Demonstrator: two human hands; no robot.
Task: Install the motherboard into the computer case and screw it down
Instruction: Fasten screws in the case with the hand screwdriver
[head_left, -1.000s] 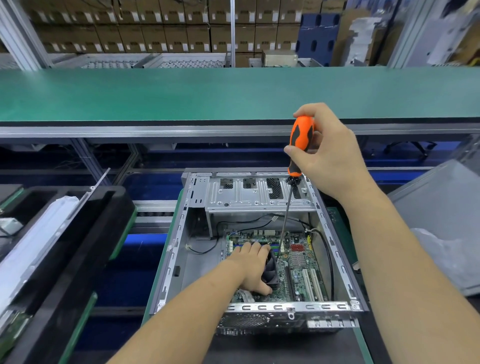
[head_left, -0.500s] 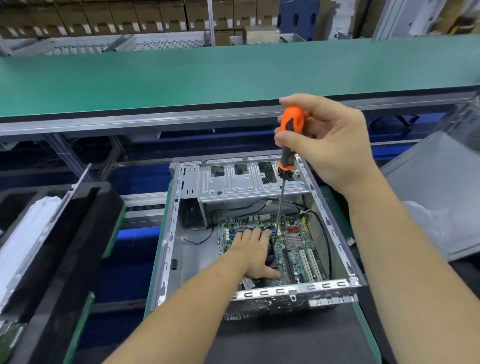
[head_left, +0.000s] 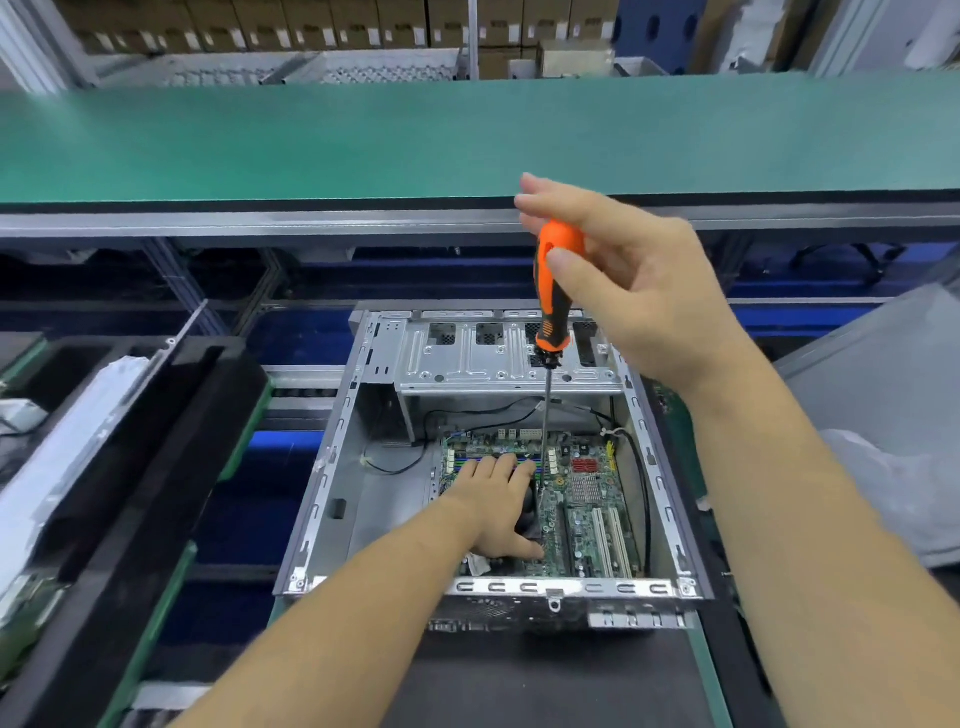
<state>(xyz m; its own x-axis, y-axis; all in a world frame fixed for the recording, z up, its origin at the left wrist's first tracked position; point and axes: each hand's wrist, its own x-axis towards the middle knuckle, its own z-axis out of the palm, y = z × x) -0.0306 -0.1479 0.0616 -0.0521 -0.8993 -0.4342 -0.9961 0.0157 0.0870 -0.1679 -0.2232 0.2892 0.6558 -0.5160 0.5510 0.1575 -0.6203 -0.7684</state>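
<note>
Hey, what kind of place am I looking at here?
Probably a computer assembly line in a factory: a long green workbench, an open computer case on the line, and stacked cardboard boxes behind.

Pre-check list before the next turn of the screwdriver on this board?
1. Motherboard lying inside the computer case: ok.
2. Left hand resting on the board to steady it: ok.
3. Right hand holds the screwdriver handle: ok, though some fingers are lifted.
4. Shaft near upright: ok.
5. Tip seated in a screw head: cannot tell, too small.
6. Black cable away from the tip: ok.
</note>
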